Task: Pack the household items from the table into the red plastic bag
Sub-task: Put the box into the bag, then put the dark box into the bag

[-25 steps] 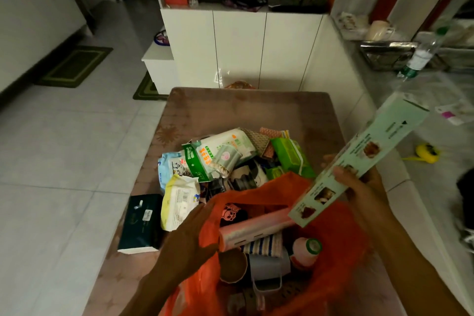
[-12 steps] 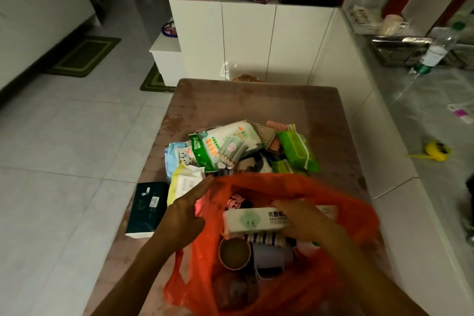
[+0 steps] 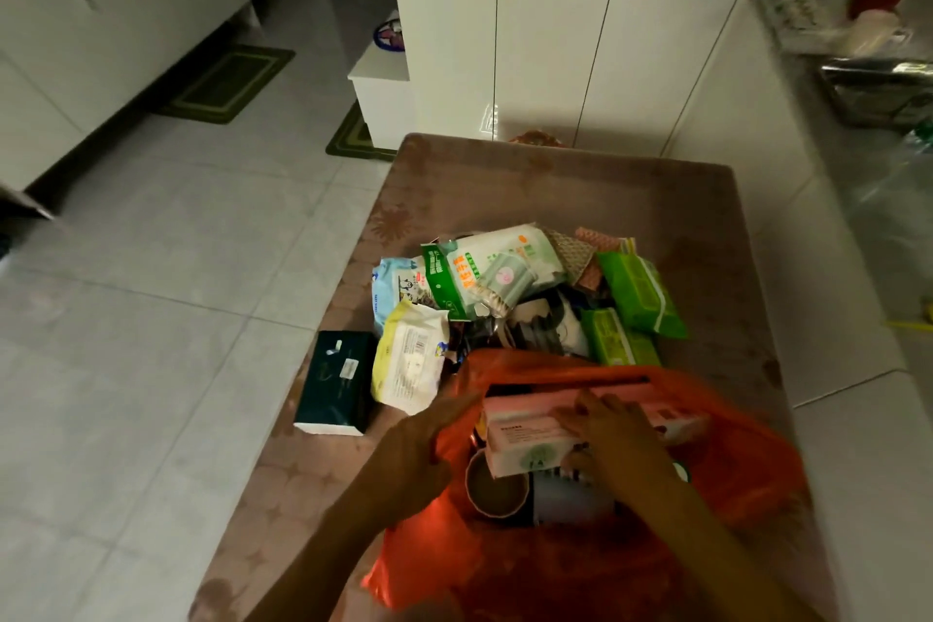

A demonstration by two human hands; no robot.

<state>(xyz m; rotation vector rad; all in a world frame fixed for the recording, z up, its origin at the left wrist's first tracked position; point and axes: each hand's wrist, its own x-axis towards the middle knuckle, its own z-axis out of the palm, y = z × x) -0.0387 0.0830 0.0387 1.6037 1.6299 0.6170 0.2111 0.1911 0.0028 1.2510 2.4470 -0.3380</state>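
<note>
At the near edge of the table (image 3: 656, 197), the red plastic bag (image 3: 732, 485) stands open; the left hand (image 3: 419, 450) grips its left rim, the right hand (image 3: 613, 444) clasps a long pink-and-white box (image 3: 525, 434) inside; remaining packets (image 3: 495, 273) lie just beyond

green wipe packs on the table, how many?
2. The larger green pack lies at the pile's right edge; the smaller green pack sits just below it, against the red plastic bag. More may be buried in the pile.
</note>
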